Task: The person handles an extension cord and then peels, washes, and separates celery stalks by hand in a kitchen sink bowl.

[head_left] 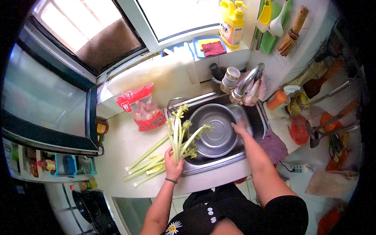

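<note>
My left hand [173,164] is closed around the lower part of a bunch of celery [178,135], its leafy tops pointing toward the window over the sink's left edge. More celery stalks [145,167] lie on the counter beside that hand. A round metal basin [215,147] sits in the sink [188,168]. At the basin's right rim, my right hand [241,128] grips the edge, its fingers partly hidden. Inside the basin the bare bottom shows.
Behind the sink stands a faucet [250,80]. A red-and-clear bag of meat [145,109] rests on the counter, before a leaning cutting board [156,78]. Yellow detergent bottles [232,29] stand on the sill. A purple cloth [274,147] hangs at the sink's right edge.
</note>
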Demonstrator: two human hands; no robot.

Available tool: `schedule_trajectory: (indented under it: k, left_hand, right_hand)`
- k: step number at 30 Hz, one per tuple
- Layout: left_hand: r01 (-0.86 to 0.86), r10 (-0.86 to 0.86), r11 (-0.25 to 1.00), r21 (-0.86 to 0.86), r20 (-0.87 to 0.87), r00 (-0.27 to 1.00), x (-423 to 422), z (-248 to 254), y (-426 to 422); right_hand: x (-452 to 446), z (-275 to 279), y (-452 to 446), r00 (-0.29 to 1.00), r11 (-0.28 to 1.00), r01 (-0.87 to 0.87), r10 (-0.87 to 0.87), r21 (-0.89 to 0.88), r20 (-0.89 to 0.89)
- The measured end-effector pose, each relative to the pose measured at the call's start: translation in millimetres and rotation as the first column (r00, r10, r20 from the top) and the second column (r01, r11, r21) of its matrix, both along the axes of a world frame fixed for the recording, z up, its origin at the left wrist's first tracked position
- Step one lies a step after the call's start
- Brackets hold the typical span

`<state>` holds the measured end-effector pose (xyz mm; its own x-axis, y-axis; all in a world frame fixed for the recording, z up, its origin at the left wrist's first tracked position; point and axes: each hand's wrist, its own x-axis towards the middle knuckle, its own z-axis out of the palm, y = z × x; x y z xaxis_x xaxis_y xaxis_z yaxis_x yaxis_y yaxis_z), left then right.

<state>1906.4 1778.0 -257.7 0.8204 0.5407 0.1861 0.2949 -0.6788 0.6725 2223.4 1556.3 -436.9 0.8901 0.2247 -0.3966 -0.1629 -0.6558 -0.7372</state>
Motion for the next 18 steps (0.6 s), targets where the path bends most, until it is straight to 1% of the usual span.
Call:
schedule_trajectory:
  k: [1, 2, 3, 4, 5, 6, 7, 8, 10, 11, 12, 13, 14, 15, 16, 18]
  left_hand:
    - [-0.010, 0.010, 0.997, -0.082, -0.008, 1.000, 5, 7, -6]
    - [-0.022, 0.020, 0.986, -0.164, -0.015, 1.000, 10, 9, -13]
    - [-0.029, 0.013, 0.964, -0.266, -0.064, 0.998, 13, 7, -19]
    - [-0.037, 0.020, 0.963, -0.265, -0.068, 0.997, 17, 5, -26]
    - [-0.007, -0.031, 0.950, -0.313, -0.115, 0.993, 23, 1, -33]
    - [0.019, -0.081, 0.933, -0.360, -0.158, 0.984, 30, -1, -39]
    - [-0.017, -0.097, 0.925, -0.378, -0.280, 0.955, 40, -5, -43]
    - [-0.060, -0.113, 0.915, -0.398, -0.398, 0.910, 48, -9, -50]
    - [-0.035, -0.157, 0.928, -0.372, -0.473, 0.867, 60, -45, -60]
    - [-0.082, -0.162, 0.881, -0.466, -0.460, 0.873, 64, -70, -67]
    - [-0.110, -0.134, 0.875, -0.471, -0.454, 0.881, 70, -70, -76]
    - [-0.101, -0.117, 0.872, -0.479, -0.405, 0.907, 74, -72, -84]
    - [-0.091, -0.101, 0.868, -0.488, -0.353, 0.930, 76, -80, -92]
    - [-0.063, -0.079, 0.860, -0.506, -0.254, 0.964, 77, -87, -100]
    - [-0.068, -0.075, 0.859, -0.507, -0.256, 0.964, 77, -92, -104]
    - [-0.019, -0.120, 0.669, -0.743, -0.133, 0.984, 76, -100, -106]
  right_hand:
    - [0, -12, -2, 0.998, 1.000, 0.006, -0.005, 0.019, -0.062]
    - [-2, -4, -2, 0.998, 1.000, 0.005, -0.004, 0.018, -0.065]
    - [-7, 10, -3, 0.998, 0.996, 0.061, -0.059, -0.068, 0.028]
    - [-12, 26, -4, 0.987, 0.982, 0.119, -0.101, -0.148, 0.124]
    - [-15, 37, -6, 0.989, 0.983, 0.108, -0.091, -0.146, 0.120]
    - [-17, 45, -9, 0.949, 0.977, 0.127, -0.069, -0.174, 0.308]
    - [-20, 54, -10, 0.875, 0.969, 0.151, -0.039, -0.195, 0.483]
    - [-24, 62, -12, 0.841, 0.983, 0.137, -0.048, -0.126, 0.539]
    - [-33, 65, -20, 0.834, 0.990, 0.034, 0.049, -0.140, 0.549]
    - [-42, 67, -18, 0.932, 0.999, 0.017, 0.001, -0.044, 0.362]
    - [-53, 65, -18, 0.988, 0.999, 0.024, -0.031, 0.048, 0.154]
    - [-64, 63, -18, 0.998, 0.992, -0.062, 0.063, 0.110, -0.005]
    - [-82, 97, -8, 0.926, 0.974, 0.037, 0.051, 0.225, -0.373]
    - [-94, 96, -5, 0.877, 0.966, 0.013, 0.112, 0.256, -0.468]
    - [-107, 92, -1, 0.861, 0.948, 0.023, 0.141, 0.316, -0.488]
    - [-117, 93, 6, 0.833, 0.949, -0.116, 0.253, 0.292, -0.492]
